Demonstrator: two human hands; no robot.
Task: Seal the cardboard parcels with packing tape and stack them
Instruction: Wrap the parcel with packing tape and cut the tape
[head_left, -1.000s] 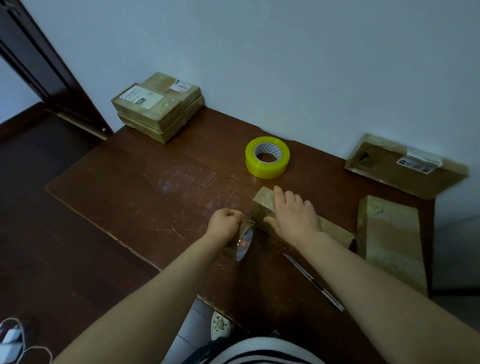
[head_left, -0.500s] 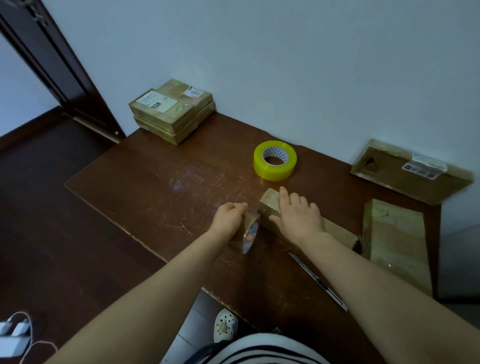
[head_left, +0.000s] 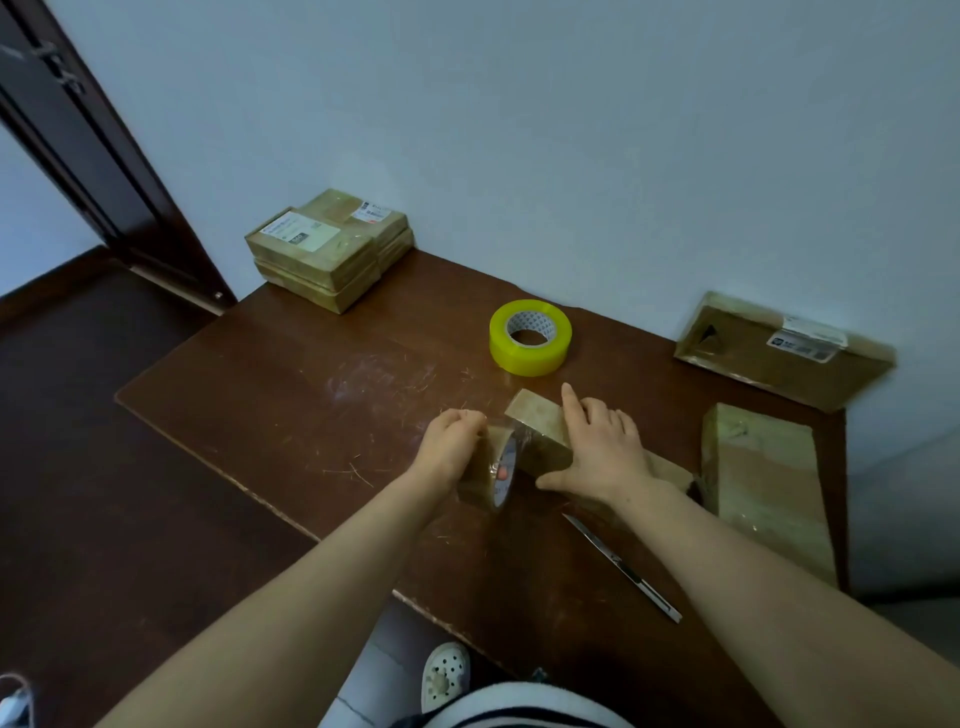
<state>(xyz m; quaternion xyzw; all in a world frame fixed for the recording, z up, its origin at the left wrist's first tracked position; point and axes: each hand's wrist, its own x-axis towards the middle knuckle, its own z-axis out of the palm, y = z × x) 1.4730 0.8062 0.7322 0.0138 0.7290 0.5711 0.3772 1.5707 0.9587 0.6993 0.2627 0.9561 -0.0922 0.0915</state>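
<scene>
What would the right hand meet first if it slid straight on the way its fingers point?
Probably the yellow roll. The right hand lies flat on the parcel, fingers aimed away toward the wall, and the roll stands just beyond the parcel's far end. Depth is hard to judge, so it might pass just beside it.

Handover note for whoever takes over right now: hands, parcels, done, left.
Left hand grips the packing tape roll against the narrow parcel, at its near end. Right hand presses flat on that parcel.
Stacked parcels sit at the far left corner of the table; a blocky parcel at the right edge; a flat labelled parcel leans on the wall. Yellow tape roll and utility knife lie on the table.
Done: the corner stack. Left: tape the narrow parcel, cut, stack it; the other two parcels' state is unclear.
</scene>
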